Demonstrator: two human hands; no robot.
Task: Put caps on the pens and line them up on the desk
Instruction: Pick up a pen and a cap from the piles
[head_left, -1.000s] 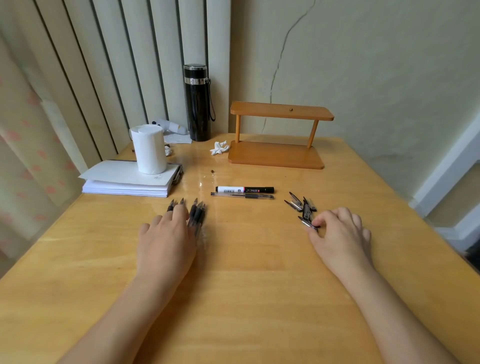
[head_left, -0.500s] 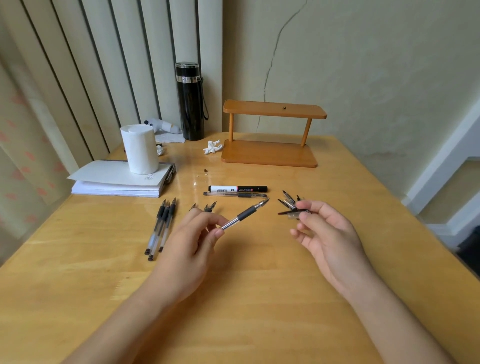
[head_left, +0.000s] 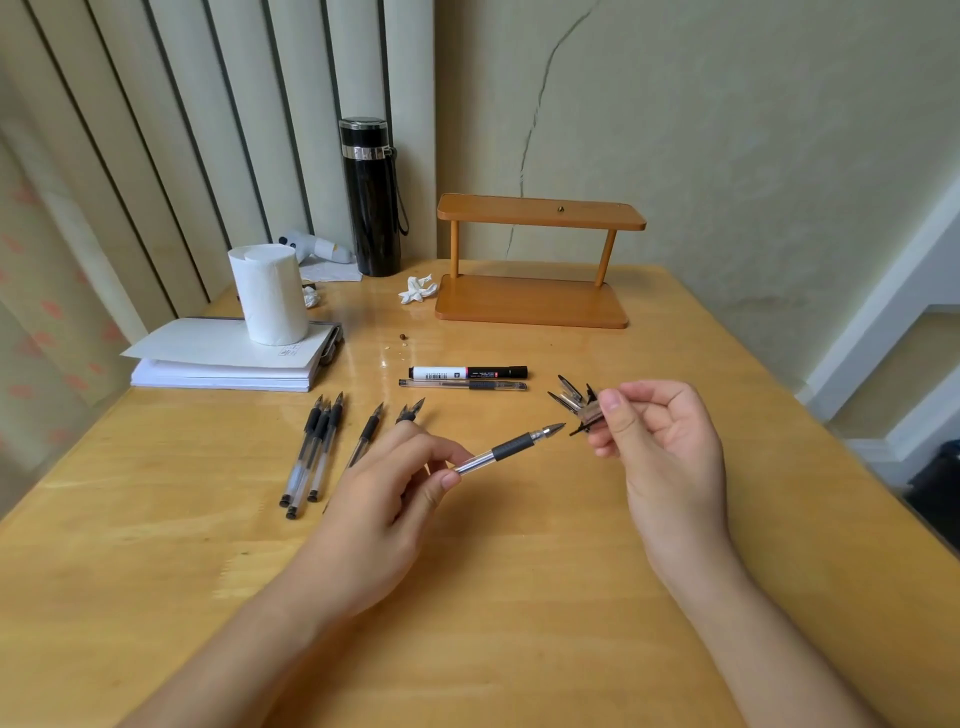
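Left hand (head_left: 384, 488) gripping an uncapped pen (head_left: 511, 448) by its barrel, tip pointing right and far, above the desk (head_left: 519, 597); right hand (head_left: 660, 441) pinching a clear cap (head_left: 589, 418) between thumb and fingers, just beside the pen tip, not yet touching. Loose caps (head_left: 569, 395) lying just behind the right hand. More uncapped pens (head_left: 314, 452) on the desk at left, near together. A capped pen (head_left: 462, 385) and a marker (head_left: 467, 372) lying side by side farther back

The wooden desk (head_left: 519, 597) carries uncapped pens (head_left: 311, 452), loose caps (head_left: 569, 397), a marker (head_left: 467, 372), a capped pen (head_left: 462, 385), a paper stack (head_left: 223, 364), a flask (head_left: 370, 197) and a wooden stand (head_left: 530, 301).
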